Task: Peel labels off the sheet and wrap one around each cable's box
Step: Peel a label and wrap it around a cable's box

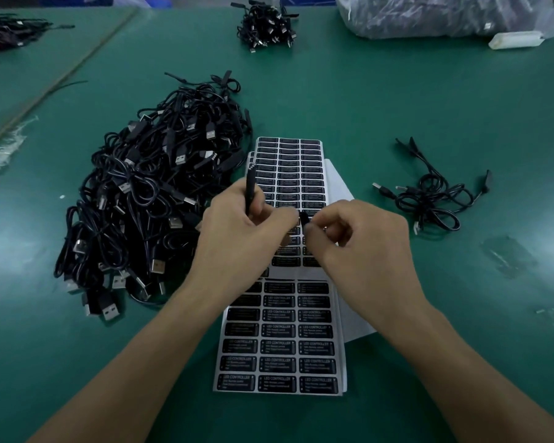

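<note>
Working over a green bench (397,107), beside a big cable pile (147,203) at left. Hovering above the label sheet (282,346) at centre. Gripping a slim black box (249,193) in the curled left hand (237,238). Pinching a small dark piece (303,219), probably a peeled label, in the right hand (359,244), against the left fingertips. Seemingly mid-wrap. Next calls for pressing it snug around the box.

Label sheet (279,346): middle rows hidden under left hand (237,233) and right hand (360,247); fine print blurred. Box (249,190): lower end concealed within left hand.
</note>
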A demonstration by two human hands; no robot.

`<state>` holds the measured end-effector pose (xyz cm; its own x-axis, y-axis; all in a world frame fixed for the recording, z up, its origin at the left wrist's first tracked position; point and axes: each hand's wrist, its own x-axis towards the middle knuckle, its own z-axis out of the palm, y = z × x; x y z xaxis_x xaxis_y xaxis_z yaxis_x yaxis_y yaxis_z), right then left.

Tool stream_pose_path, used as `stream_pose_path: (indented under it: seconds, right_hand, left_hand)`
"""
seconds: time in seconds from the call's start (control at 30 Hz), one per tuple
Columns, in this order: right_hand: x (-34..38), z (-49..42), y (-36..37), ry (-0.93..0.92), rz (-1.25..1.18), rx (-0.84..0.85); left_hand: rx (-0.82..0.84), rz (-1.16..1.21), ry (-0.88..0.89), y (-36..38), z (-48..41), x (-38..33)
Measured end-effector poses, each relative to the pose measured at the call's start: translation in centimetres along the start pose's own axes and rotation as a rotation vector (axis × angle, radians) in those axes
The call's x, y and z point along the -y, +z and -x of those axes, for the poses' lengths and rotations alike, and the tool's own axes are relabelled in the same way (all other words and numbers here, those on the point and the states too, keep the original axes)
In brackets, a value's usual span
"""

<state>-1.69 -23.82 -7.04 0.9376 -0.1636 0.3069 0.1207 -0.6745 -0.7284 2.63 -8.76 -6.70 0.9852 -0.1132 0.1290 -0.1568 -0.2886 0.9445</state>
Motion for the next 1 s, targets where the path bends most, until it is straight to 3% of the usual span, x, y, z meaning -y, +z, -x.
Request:
stream_pose_path:
  seconds: [0.13, 0.27, 0.53, 0.8, 1.0]
  right_hand:
    - [-0.3, -1.0, -0.8, 0.290, -0.441, 0.063]
    - [-0.2, -1.1, -1.1, 0.393, -0.685, 0.145]
    - [0.0, -1.1, -0.9, 0.402, -0.690, 0.160]
    - [-0.3, -1.2, -0.9, 0.384, -0.781, -0.023]
    - [-0.4, -0.7, -0.1, 0.235, -0.792, 0.051]
  left_hand:
    - [0.030, 0.050, -0.005, 0.1, 0.0, -0.2]
    - [0.079, 0.048, 0.006, 0.1, 0.1, -0.2]
    - [0.100, 0.061, 0.039, 0.1, 0.2, 0.1]
    - [0.157, 0.007, -0.038, 0.3, 0.4, 0.1]
    - [0.149, -0.104, 0.133, 0.6, 0.7, 0.1]
